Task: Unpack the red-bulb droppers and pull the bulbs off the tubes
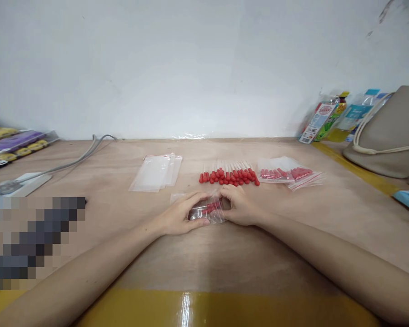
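On the table in front of me lies a see-through plastic zip bag point(199, 212) with a few red-headed sticks point(212, 207) inside. My left hand point(186, 213) curves round the bag's left side, thumb on the near edge and fingers on the far edge. At the bag's right end, my right hand point(238, 205) grips the plastic between thumb and bent fingers. Just beyond my hands lies a row of loose sticks point(228, 175) with thin pale stems and red rounded heads. Filled zip bags point(276, 175) with red heads showing lie to the right of that row.
Flat, unfilled-looking zip bags point(153, 172) lie at left. A power strip point(27, 184) with a grey cable point(78, 159) and packs in yellow and purple point(17, 143) are farther left. Bottles point(352, 116), a carton point(318, 122) and a beige drawstring bag point(391, 127) stand at right, against the wall.
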Demonstrator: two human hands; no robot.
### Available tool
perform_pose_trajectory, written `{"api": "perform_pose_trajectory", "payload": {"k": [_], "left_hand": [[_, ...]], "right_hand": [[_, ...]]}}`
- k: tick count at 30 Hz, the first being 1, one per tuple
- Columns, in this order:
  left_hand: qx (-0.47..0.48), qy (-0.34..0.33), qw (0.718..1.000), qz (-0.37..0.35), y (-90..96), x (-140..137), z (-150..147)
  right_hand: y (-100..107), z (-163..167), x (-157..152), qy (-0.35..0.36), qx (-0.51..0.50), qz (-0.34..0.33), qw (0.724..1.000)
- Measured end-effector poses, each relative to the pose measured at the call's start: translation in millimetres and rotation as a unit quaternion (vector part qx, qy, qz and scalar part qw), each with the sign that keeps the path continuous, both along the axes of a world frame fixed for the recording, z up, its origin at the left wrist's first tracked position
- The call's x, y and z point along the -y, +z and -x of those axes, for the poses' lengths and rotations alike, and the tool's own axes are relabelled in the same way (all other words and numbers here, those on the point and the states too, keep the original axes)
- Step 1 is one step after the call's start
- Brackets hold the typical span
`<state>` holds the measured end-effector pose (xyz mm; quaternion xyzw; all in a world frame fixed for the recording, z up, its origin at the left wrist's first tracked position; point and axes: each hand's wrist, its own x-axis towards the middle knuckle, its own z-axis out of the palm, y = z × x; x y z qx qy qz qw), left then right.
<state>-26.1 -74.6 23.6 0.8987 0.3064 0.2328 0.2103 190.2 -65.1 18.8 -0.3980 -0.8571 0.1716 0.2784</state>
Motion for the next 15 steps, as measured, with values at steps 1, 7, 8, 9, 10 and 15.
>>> {"api": "perform_pose_trajectory", "payload": {"k": [1, 7, 8, 9, 10, 15], "left_hand": [[-0.003, 0.002, 1.000, 0.000, 0.1, 0, 0], [-0.019, 0.011, 1.000, -0.001, 0.8, 2, 0], [-0.018, 0.010, 1.000, -0.001, 0.9, 3, 0], [-0.017, 0.010, 1.000, -0.001, 1.0, 3, 0], [-0.017, 0.010, 1.000, 0.002, 1.1, 3, 0], [-0.022, 0.020, 0.999, 0.012, 1.4, 3, 3]], "right_hand": [[2, -1, 1, -0.005, -0.002, 0.001, 1.000], [9, -4, 4, 0.045, -0.072, 0.107, 0.991], [8, -4, 4, 0.056, -0.098, 0.142, 0.983], [8, -3, 4, 0.065, -0.128, 0.175, 0.974], [8, -3, 3, 0.069, -0.157, 0.209, 0.963], [8, -13, -1, 0.060, -0.279, 0.331, 0.899]]}}
